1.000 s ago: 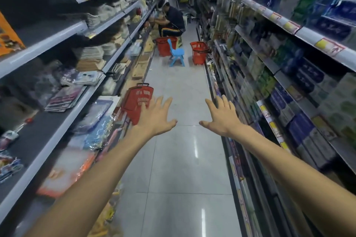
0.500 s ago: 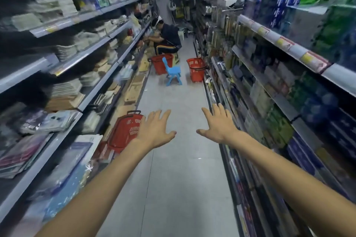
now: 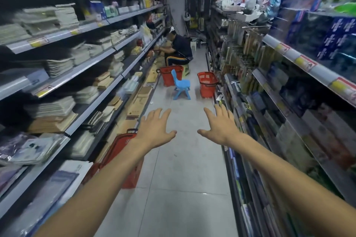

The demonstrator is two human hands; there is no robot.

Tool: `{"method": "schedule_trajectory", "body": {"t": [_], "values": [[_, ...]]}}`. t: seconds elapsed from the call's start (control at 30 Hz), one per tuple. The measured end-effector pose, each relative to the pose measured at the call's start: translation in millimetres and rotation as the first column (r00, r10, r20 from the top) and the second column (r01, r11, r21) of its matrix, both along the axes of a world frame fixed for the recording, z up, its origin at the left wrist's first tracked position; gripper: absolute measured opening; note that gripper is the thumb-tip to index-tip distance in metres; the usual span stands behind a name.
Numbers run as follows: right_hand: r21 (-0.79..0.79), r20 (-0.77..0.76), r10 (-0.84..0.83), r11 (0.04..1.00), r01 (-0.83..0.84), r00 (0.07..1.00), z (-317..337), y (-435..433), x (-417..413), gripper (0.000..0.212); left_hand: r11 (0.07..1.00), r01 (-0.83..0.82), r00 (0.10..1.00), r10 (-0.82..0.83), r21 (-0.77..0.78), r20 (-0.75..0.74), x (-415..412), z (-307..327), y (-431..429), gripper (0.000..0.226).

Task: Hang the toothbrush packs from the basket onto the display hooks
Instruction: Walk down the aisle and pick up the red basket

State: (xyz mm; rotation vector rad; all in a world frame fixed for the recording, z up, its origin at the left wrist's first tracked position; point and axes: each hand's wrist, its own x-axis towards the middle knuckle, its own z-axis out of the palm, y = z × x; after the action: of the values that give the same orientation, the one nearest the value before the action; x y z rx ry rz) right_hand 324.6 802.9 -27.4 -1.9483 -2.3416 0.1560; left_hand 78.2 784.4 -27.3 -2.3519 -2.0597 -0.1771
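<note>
Both my arms stretch forward over the aisle floor. My left hand (image 3: 156, 131) and my right hand (image 3: 221, 128) are spread palm-down with straight fingers, holding nothing. A red basket (image 3: 207, 84) stands on the floor far ahead by the right shelving, beside hanging packs on display hooks (image 3: 242, 48). Another red basket (image 3: 123, 152) sits on the floor near the left shelves, partly hidden behind my left forearm. No toothbrush pack can be made out; the shelves are blurred.
A person (image 3: 178, 50) sits low at the left shelves far down the aisle, with a third red basket (image 3: 169, 75) and a small blue chair (image 3: 181, 87) close by. Shelving lines both sides; tiled floor (image 3: 185, 179) runs between them.
The view has tilted up and advanced down the aisle. The near red basket has slid lower and closer to my left arm. Both hands stay spread and empty.
</note>
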Motion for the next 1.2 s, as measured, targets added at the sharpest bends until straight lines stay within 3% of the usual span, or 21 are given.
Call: {"method": "schedule_trajectory", "body": {"t": [0.27, 0.5, 0.77, 0.93, 1.2], "values": [[-0.029, 0.060, 0.027, 0.999, -0.025, 0.998, 6, 162, -43, 0.095, 0.997, -0.032, 0.999, 0.034, -0.075, 0.029, -49, -21, 159, 0.092], [-0.006, 0.028, 0.003, 1.000, -0.003, 1.000, 12, 288, -54, 0.096, 1.000, 0.015, 0.998, -0.015, 0.003, 0.054, -65, -4, 305, 0.093], [-0.011, 0.003, -0.053, 0.999, 0.053, 0.999, -13, 427, -31, 0.095, 0.998, 0.044, 0.999, -0.043, -0.034, 0.009, -47, -30, 448, 0.092], [-0.036, -0.035, -0.064, 0.997, 0.063, 0.997, -33, 528, -4, 0.096, 0.990, 0.046, 0.999, -0.048, -0.136, -0.008, -19, -52, 550, 0.090], [-0.089, -0.049, -0.068, 0.994, 0.064, 0.996, -48, 695, 46, 0.095, 0.987, 0.050, 0.999, -0.052, -0.156, -0.008, 32, -48, 720, 0.090]]}}
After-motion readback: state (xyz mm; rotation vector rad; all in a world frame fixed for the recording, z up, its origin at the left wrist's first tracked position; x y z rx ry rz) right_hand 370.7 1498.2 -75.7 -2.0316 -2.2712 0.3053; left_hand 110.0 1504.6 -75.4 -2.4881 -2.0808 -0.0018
